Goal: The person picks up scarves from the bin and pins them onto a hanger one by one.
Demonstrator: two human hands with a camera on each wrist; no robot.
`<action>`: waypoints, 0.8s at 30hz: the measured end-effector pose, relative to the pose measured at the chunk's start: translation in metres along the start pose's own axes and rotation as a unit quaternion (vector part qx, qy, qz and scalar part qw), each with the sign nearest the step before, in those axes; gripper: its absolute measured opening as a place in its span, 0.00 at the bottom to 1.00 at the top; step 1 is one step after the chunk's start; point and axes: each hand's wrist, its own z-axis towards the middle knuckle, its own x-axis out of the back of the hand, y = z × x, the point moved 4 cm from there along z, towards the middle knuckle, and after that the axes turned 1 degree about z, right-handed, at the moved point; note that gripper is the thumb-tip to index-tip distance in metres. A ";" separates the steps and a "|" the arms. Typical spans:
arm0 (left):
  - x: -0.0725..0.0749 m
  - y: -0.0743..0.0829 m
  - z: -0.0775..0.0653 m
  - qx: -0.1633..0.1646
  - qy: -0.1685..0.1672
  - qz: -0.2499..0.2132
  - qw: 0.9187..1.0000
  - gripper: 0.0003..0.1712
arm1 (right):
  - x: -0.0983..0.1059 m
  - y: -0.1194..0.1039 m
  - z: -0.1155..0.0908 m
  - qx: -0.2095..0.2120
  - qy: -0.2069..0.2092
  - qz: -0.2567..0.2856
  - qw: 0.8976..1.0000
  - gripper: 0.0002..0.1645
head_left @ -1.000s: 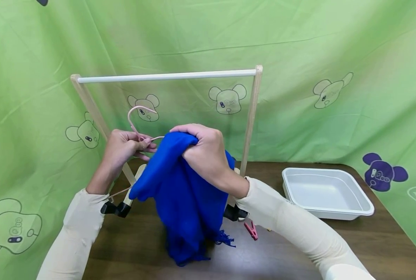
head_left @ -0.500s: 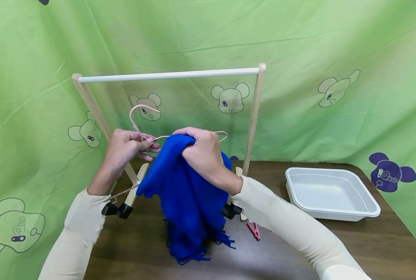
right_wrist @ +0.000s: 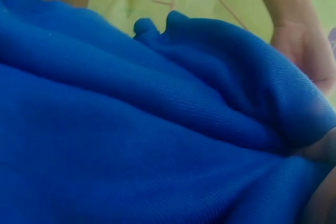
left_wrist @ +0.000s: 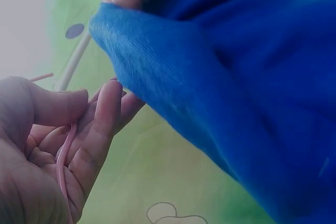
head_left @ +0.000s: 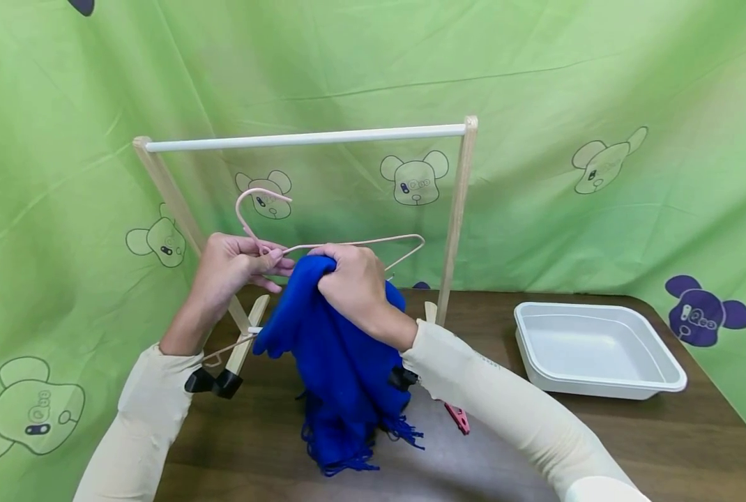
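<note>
A thin pink clothes hanger (head_left: 360, 242) is held by my left hand (head_left: 235, 268), which pinches it at the base of its hook; the hook points up. In the left wrist view, the pink wire runs across the palm beneath the thumb (left_wrist: 63, 106). My right hand (head_left: 355, 286) grips the top of a blue fringed scarf (head_left: 341, 355), just below the hanger's right shoulder. Folds of the scarf hang down to the tabletop. Cloth hides the hanger's middle and most of its lower bar, so how the two pass each other there cannot be told.
Behind the hands stands a wooden rack with a white rail (head_left: 310, 139). A white plastic tray (head_left: 599, 387) sits on the brown table (head_left: 649, 432) at the right. A pink clothespin (head_left: 457, 418) lies beside my right sleeve. Green printed cloth (head_left: 536, 84) surrounds the table.
My right hand has moved a little left and down with the scarf's top, and the hanger's right end now shows past it. My left hand keeps its pinch. The head view has shifted slightly.
</note>
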 end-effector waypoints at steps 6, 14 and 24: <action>-0.001 0.006 -0.003 -0.016 -0.001 0.011 1.000 0.16 | -0.005 0.000 -0.003 0.032 0.000 -0.063 0.998 0.20; -0.007 0.011 -0.007 -0.019 -0.024 -0.008 0.999 0.16 | -0.014 0.008 0.001 0.006 -0.010 -0.128 0.992 0.11; -0.019 0.014 -0.017 -0.002 -0.059 -0.011 0.998 0.16 | -0.040 0.025 0.004 -0.029 -0.098 -0.203 0.974 0.06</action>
